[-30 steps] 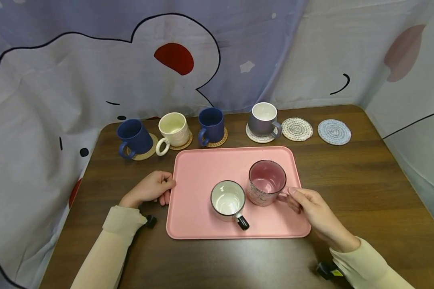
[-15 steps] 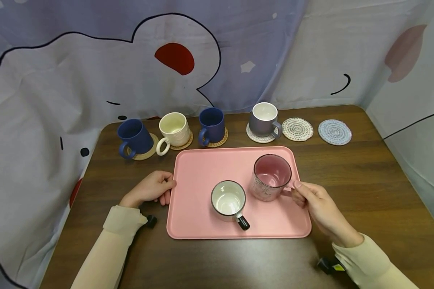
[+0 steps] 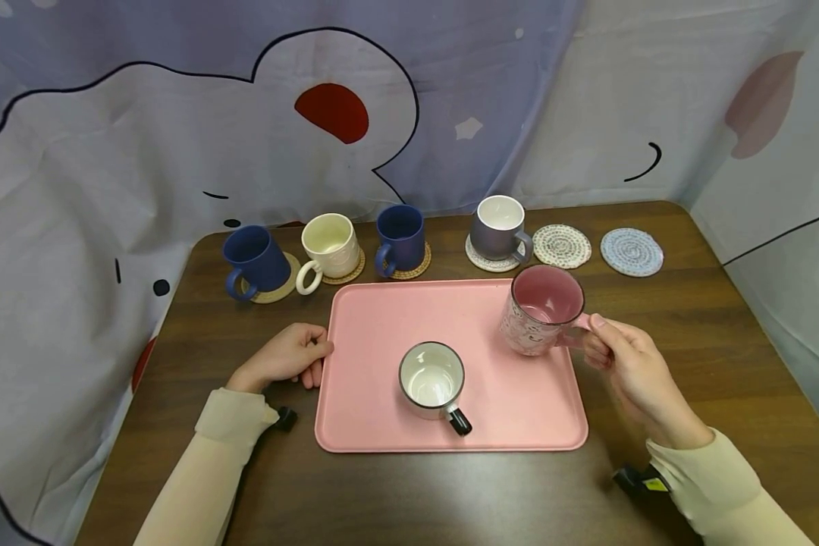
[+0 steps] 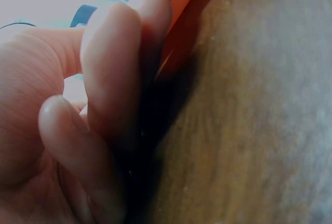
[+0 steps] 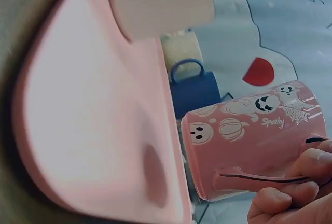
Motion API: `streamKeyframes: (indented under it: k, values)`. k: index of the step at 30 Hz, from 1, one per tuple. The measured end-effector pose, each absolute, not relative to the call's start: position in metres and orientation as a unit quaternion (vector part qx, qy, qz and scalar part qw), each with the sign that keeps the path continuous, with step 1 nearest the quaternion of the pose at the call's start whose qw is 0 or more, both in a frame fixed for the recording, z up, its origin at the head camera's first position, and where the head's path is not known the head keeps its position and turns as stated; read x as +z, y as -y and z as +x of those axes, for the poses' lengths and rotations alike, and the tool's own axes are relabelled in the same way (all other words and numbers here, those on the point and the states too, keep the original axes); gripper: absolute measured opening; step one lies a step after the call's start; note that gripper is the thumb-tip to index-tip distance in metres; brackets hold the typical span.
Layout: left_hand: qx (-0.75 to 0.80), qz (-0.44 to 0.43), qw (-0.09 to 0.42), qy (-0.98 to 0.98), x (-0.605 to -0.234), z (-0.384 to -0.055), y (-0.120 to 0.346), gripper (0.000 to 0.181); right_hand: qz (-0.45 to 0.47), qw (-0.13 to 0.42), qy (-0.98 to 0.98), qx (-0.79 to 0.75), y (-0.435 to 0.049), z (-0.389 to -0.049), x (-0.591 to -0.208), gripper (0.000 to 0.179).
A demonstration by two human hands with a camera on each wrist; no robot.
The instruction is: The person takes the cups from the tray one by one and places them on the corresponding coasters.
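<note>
My right hand (image 3: 638,371) grips the handle of a pink mug (image 3: 542,311) with white ghost and pumpkin drawings, its rim dark. The mug hangs above the back right part of a pink tray (image 3: 375,326); in the right wrist view its base is apart from the tray and a shadow lies on the tray surface. On the tray stands a white mug (image 3: 431,375) with a dark rim and black handle. My left hand (image 3: 287,356) holds the tray's left edge with curled fingers (image 4: 111,68); part of that grip is hidden.
Behind the tray stand two blue mugs (image 3: 255,258), a cream mug (image 3: 331,246) and a grey mug (image 3: 498,231) with white inside, each on a coaster. Further right lie a speckled coaster (image 3: 562,246) and a light blue coaster (image 3: 632,252). A patterned curtain (image 3: 177,152) hangs behind the table.
My right hand has lifted the pink mug and carried it back and to the right, away from the white mug. My left hand and the tray stay where they were.
</note>
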State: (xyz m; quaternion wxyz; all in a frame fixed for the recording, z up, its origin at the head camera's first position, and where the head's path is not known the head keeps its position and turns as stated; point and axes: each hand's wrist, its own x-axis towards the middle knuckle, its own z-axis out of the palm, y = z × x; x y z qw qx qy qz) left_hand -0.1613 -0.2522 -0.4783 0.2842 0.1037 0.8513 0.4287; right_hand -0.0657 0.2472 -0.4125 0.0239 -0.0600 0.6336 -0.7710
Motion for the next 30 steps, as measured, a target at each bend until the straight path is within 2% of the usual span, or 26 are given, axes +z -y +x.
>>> streamKeyframes:
  k: [15,30]
  values:
    - [0.428,0.104,0.285,-0.852,-0.478,-0.161,0.252,0.031,-0.026,-0.04,-0.614,-0.788,-0.276,-0.096,-0.406,0.031]
    - [0.429,0.109,0.287,-0.849,-0.478,-0.161,0.253,0.031,0.046,-0.082,-0.591,-0.801,-0.289,-0.145,-0.408,0.049]
